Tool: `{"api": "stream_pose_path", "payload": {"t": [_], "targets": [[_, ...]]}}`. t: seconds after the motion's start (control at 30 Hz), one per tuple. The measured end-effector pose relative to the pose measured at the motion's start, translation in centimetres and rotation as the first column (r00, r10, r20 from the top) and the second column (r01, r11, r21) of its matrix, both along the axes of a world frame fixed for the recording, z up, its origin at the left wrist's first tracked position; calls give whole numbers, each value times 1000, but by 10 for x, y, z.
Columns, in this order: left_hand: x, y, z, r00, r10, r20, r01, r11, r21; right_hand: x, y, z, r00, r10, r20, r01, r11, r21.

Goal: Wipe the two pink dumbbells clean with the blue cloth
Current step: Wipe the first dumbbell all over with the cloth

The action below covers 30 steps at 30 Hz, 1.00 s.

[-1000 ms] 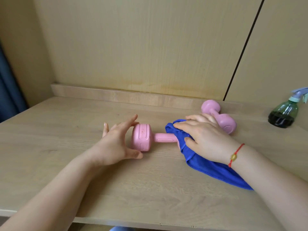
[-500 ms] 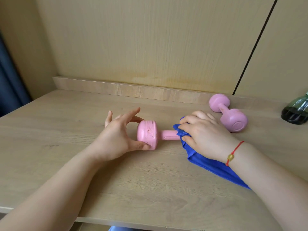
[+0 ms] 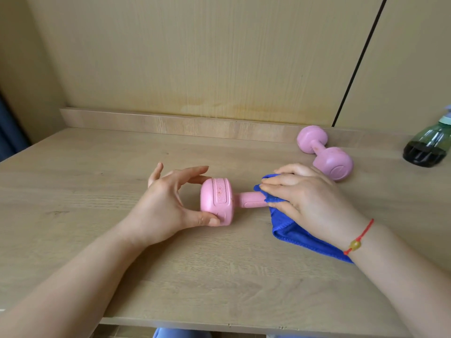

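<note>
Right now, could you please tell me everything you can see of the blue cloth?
The blue cloth looks like soft, bright blue towelling with a stitched hem. It lies crumpled on the wooden table, bunched over the right end of the near pink dumbbell. The right hand presses it down; one corner trails under the wrist.

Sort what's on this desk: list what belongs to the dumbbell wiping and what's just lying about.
Belongs to the job:
near pink dumbbell, steadied by the left hand
far pink dumbbell
blue cloth, under the right hand

Just lying about:
green spray bottle
</note>
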<state>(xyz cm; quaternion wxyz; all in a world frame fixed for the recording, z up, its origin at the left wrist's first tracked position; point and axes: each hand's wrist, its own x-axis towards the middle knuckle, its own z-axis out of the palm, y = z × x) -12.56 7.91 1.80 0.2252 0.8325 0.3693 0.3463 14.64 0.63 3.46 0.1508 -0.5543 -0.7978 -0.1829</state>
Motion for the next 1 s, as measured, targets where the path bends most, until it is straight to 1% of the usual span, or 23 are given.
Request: {"api": "stream_pose_path", "payload": {"t": [0.07, 0.23, 0.3, 0.5, 0.63, 0.73, 0.83, 0.9, 1.0], "targets": [[1, -1, -1, 1000, 11, 6, -11, 1000, -2, -3, -1, -7, 1000, 10, -20, -9, 999, 53], [1, -1, -2, 999, 19, 26, -18, 999, -32, -17, 2, -24, 1000, -10, 9, 8, 981, 192], [2, -2, -3, 999, 17, 32, -16, 999, -34, -27, 4, -28, 1000, -29, 9, 27, 980, 198], [4, -2, -3, 999, 13, 53, -10, 998, -55, -60, -2, -36, 999, -32, -4, 32, 991, 128], [2, -2, -4, 999, 2, 44, 1, 998, -61, -45, -12, -30, 992, -70, 105, 55, 989, 139], [2, -1, -3, 999, 10, 47, -7, 997, -79, -26, -19, -23, 969, -161, 188, 123, 972, 201], [1, -1, -3, 999, 6, 42, -4, 998, -68, -20, -23, -20, 951, -212, 225, 144, 948, 282], [1, -1, -4, 999, 7, 38, -4, 998, -60, -23, -20, -25, 963, -206, 175, 136, 928, 346], [1, 3, -4, 999, 16, 41, -13, 997, -81, -27, -10, -32, 994, -108, 30, 88, 917, 390]]}}
